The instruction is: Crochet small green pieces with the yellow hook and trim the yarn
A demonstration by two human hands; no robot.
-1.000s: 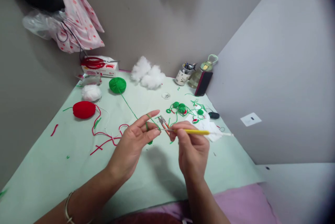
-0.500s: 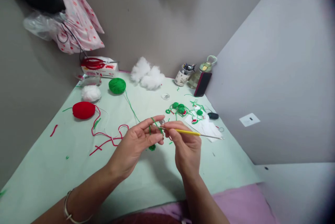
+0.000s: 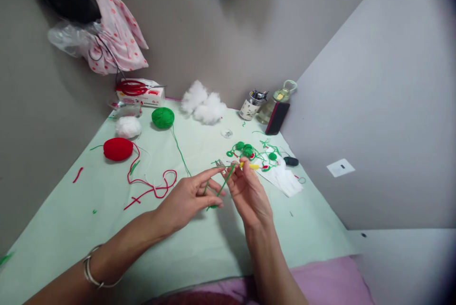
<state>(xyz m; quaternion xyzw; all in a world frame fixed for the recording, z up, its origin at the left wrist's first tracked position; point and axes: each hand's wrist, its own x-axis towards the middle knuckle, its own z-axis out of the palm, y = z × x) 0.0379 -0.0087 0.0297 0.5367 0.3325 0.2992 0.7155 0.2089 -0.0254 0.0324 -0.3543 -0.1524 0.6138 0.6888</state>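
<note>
My right hand (image 3: pixel 250 191) is closed around a crochet hook with a yellow handle (image 3: pixel 250 166), its metal shaft pointing left. Green yarn (image 3: pixel 225 180) stretches from the hook end down to a small green crochet piece (image 3: pixel 213 206), pinched between thumb and fingers of my left hand (image 3: pixel 188 199). The left index finger reaches out toward the hook with yarn over it. From that hand the strand leads back to a green yarn ball (image 3: pixel 163 118). Most of the crochet piece is hidden by my left fingers.
On the table lie a red yarn ball (image 3: pixel 118 149), a white yarn ball (image 3: pixel 128 127) and white stuffing (image 3: pixel 204 103). Small green crocheted pieces (image 3: pixel 247 149) lie beyond my right hand, near white tissue (image 3: pixel 285 179). A phone (image 3: pixel 278 118) leans on a bottle (image 3: pixel 286 92) at the back right.
My right hand has turned palm-up and the hook has swung, its back end no longer sticking out right. The green yarn is now pulled out longer between the hands. The camera view has shifted slightly.
</note>
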